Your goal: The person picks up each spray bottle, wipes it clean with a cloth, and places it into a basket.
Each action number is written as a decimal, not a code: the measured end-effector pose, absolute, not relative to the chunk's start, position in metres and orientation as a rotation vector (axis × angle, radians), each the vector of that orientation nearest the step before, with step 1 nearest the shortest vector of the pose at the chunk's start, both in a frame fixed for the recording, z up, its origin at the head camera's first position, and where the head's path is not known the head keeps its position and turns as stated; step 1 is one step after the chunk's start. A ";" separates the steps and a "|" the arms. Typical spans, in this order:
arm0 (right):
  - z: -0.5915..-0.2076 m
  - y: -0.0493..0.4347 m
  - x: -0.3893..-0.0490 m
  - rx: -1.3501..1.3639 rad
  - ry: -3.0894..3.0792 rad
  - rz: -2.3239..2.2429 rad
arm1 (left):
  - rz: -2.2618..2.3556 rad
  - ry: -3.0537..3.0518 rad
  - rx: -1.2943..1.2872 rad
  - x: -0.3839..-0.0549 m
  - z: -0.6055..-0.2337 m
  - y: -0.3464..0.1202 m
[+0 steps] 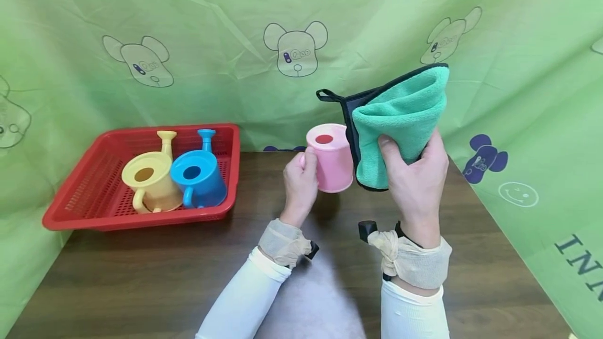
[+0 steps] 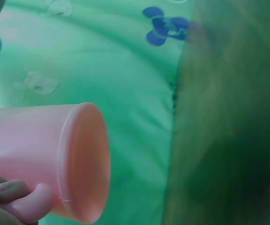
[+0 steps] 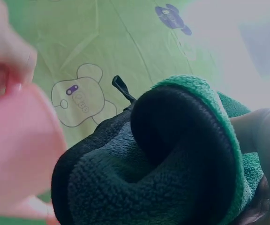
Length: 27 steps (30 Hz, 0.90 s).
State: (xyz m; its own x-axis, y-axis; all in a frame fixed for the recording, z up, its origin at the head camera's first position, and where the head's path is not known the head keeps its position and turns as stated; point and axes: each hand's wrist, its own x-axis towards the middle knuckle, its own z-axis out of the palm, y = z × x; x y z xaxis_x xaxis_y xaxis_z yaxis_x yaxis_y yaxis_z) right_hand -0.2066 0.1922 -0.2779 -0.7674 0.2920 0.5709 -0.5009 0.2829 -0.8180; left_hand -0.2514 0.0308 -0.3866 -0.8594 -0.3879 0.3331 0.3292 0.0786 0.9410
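My left hand [image 1: 300, 184] grips the handle of a pink watering can [image 1: 334, 169], held up above the table with its top tipped toward the head camera. In the left wrist view the pink can [image 2: 32, 140] lies sideways, its round base facing right and fingers curled through the handle. My right hand [image 1: 416, 184] pinches a folded green towel [image 1: 400, 119] with black edging and a hanging loop, thumb across the front. The towel overlaps the can's right side in the head view. Seen from the right wrist, the towel [image 3: 139, 187] shows a dark grey inner side.
A red plastic basket [image 1: 160, 221] stands at the left of the wooden table [image 1: 188, 271]. Inside it are a yellow watering can [image 1: 157, 182] and a blue watering can [image 1: 200, 179], side by side. A green printed cloth [image 1: 226, 67] hangs behind and along both sides.
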 end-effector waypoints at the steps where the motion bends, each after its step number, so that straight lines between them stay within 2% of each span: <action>1: -0.278 0.192 -0.207 0.186 -1.895 1.559 | -1.825 -1.838 0.069 -0.251 -0.385 0.027; 17: -0.285 0.187 -0.211 0.124 -2.049 1.501 | -1.650 -1.596 0.189 -0.230 -0.351 -0.030; 27: -0.298 0.171 -0.221 0.217 -2.067 1.419 | -1.659 -1.445 0.104 -0.206 -0.325 -0.048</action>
